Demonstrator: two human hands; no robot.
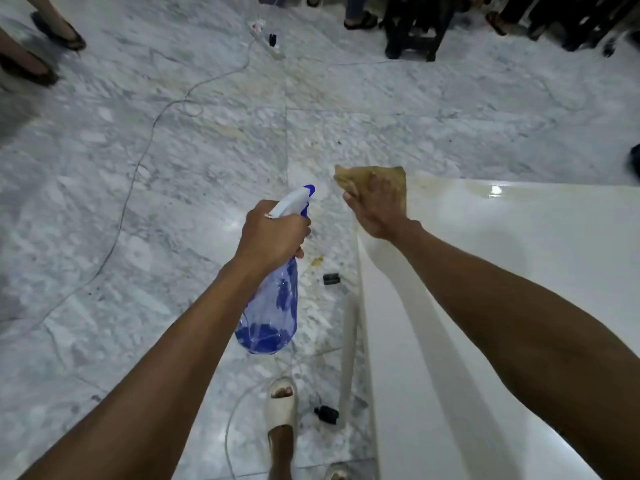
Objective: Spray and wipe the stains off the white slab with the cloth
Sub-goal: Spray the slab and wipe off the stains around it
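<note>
The floor (145,188) is grey-white marble in large tiles, glossy with soft reflections and yellowish smears near the middle. A thin cable (138,168) snakes across it to a white power strip (265,38). Dark stool legs (412,32) and bystanders' feet (360,20) line the far edge.

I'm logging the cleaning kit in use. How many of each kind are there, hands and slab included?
Spray bottles: 1
Cloths: 1
Slabs: 1
Hands: 2, left hand and right hand
Total: 5
</note>
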